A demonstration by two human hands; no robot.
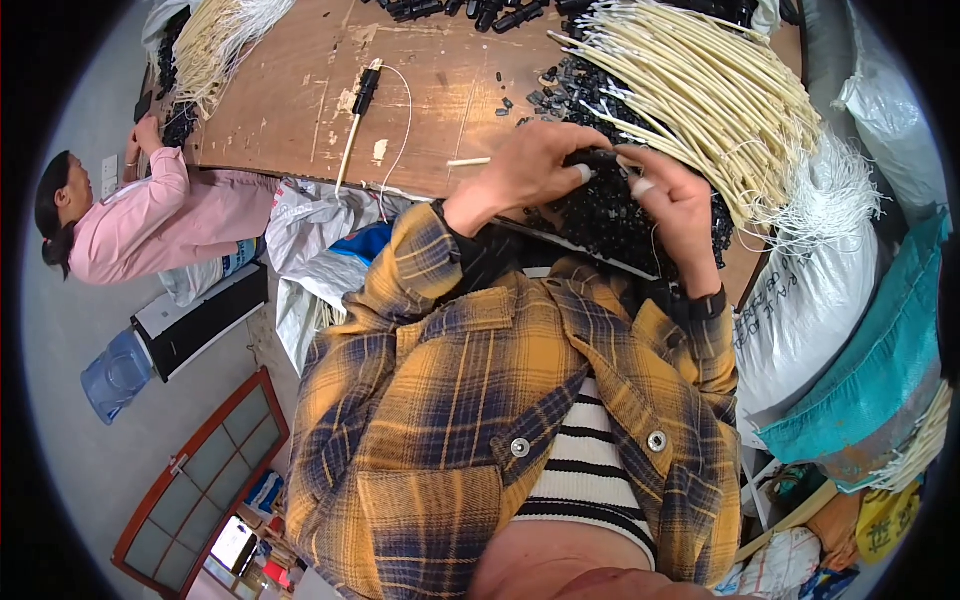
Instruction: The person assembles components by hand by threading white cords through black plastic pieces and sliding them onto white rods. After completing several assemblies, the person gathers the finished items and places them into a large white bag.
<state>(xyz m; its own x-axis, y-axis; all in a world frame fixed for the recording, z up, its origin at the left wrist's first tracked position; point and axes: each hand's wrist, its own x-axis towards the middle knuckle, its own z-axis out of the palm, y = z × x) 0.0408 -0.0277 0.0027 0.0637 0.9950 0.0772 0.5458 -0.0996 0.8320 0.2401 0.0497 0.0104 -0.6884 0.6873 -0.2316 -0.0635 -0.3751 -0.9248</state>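
Note:
My left hand [535, 168] is closed in a pinch at a small black plastic part [594, 158]. The end of a cream tube [468, 162] sticks out on the left beyond that hand; whether it is gripped or lies on the table is hidden. Close beside it, my right hand [680, 205] pinches with thumb and forefinger, and what lies between them is too small to make out. White wraps cover a digit on each hand. Both hands are over a heap of small black plastic parts [610, 220] at the table's near edge.
A thick bundle of cream tubes [700, 85] with white wire ends lies at the right of the wooden table [260, 125]. One black connector [367, 92] with tube and wire lies left. White sacks [815, 310] stand right. Another person in pink [140, 225] works at the far left.

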